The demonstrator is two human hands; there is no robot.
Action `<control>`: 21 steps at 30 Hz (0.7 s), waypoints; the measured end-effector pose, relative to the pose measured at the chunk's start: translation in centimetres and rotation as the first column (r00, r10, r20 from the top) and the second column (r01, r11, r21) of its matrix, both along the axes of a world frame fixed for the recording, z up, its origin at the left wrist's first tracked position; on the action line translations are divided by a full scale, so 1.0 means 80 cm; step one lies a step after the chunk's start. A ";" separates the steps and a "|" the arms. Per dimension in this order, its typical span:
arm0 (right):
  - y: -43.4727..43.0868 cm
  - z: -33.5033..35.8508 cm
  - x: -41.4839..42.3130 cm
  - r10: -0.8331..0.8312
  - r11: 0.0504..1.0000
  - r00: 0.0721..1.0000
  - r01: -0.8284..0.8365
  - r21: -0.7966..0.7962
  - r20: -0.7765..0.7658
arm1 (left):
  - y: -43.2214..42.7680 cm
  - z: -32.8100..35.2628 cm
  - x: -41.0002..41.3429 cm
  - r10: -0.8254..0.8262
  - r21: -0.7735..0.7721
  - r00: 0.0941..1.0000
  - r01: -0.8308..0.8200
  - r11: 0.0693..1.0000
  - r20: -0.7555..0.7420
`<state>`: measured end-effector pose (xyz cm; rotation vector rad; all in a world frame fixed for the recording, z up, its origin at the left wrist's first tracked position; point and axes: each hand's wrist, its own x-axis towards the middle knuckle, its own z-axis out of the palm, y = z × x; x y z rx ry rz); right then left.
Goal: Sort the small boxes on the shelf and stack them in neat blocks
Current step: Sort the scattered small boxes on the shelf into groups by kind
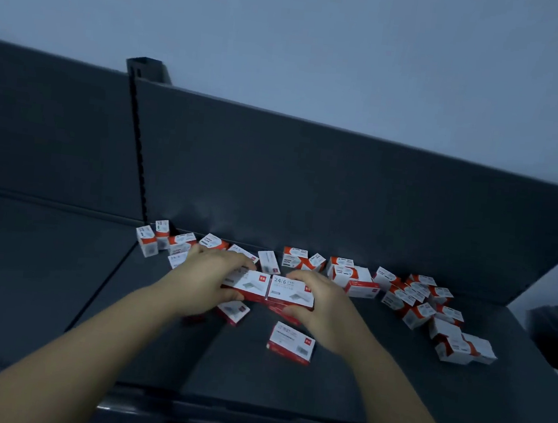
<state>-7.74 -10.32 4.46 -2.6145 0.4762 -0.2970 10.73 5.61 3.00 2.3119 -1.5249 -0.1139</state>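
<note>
Two flat red-and-white staple boxes sit side by side, long edges touching, near the middle of the shelf (354, 398). The left staple box (251, 286) is gripped by the left hand (206, 281), fingers curled over its far edge and thumb on its near edge. The right staple box (291, 292), printed "24/6", is gripped the same way by the right hand (324, 304). Red edges of further boxes show just beneath the pair; how many lie there cannot be told.

Just in front of the left hand lies a tilted flat box (233, 311), partly hidden. Nearer the shelf's front edge, a lone flat box (291, 343) lies face up, apart from the pair.

Along the back edge, smaller red-and-white boxes are scattered in disorder: a left cluster (161, 240) by the back left corner, some upright, a middle group (340, 269) behind the hands, and a right heap (426, 306) trailing toward the right edge.

Behind rise the dark back panel (307, 186) and a slotted upright (138, 141).
</note>
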 end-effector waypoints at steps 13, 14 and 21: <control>0.192 -0.001 0.139 -0.070 0.993 0.997 0.067 0.101 0.024 | 0.200 0.013 0.142 -0.033 -0.045 0.997 0.030 0.999 -0.077; 0.205 -0.003 0.146 -0.072 0.991 0.997 0.069 0.111 0.019 | 0.213 0.013 0.149 -0.035 -0.042 0.996 0.031 0.999 -0.084; 0.252 -0.003 0.177 -0.052 0.985 0.998 0.054 0.165 -0.018 | 0.266 0.014 0.179 -0.047 -0.064 0.991 0.039 0.997 -0.129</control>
